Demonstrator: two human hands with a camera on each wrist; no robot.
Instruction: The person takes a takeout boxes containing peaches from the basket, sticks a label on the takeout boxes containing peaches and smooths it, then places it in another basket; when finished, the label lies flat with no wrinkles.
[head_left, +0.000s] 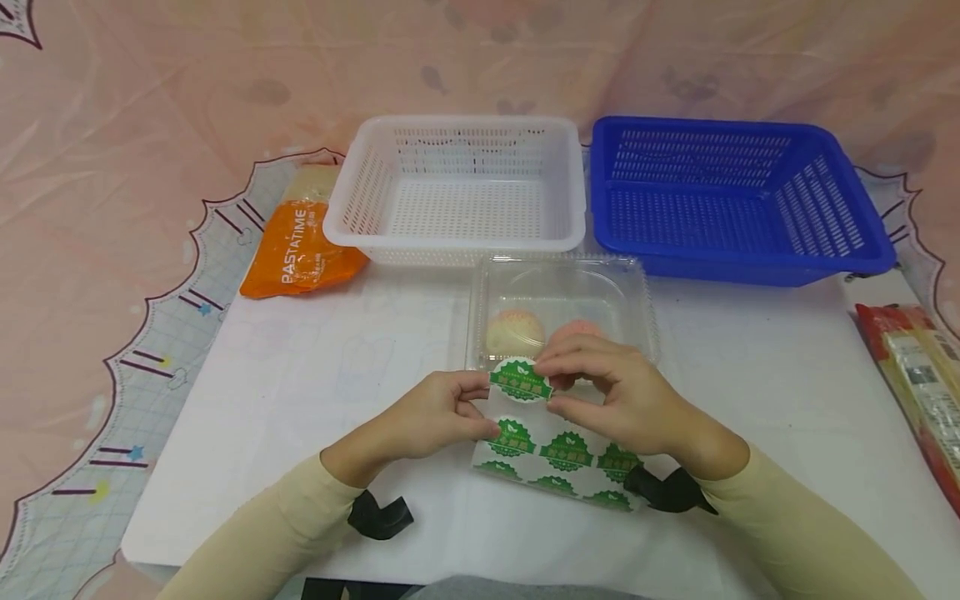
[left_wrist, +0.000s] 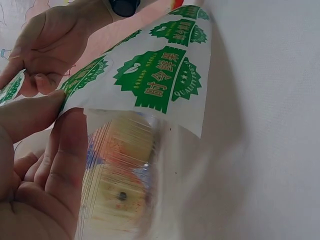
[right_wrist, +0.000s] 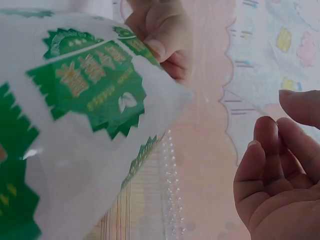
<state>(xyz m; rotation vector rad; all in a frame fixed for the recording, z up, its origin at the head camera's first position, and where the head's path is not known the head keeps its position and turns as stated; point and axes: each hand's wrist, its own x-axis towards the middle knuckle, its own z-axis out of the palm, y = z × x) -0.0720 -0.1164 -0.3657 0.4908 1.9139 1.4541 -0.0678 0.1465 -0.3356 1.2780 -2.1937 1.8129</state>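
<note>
My left hand (head_left: 431,417) pinches the left edge of a white sheet of round green-and-white stickers (left_wrist: 195,112) between thumb and fingers. With its fingertips my right hand (head_left: 637,396) holds a single round sticker (head_left: 520,381) by the right edge, lifted off the sheet; the right wrist view shows it almost edge-on. Just beyond the hands lies a clear plastic clamshell box (head_left: 555,287), its lid down. Inside are round yellow-and-red fruits (left_wrist: 125,140), partly hidden by the sheet and my right hand.
A white basket (head_left: 457,250) and a blue basket (head_left: 750,265) stand at the back. An orange pasta bag (head_left: 300,250) leans at the white basket's left. At the right table edge lies a red-and-clear packet (head_left: 918,383). Black straps hang at both wrists.
</note>
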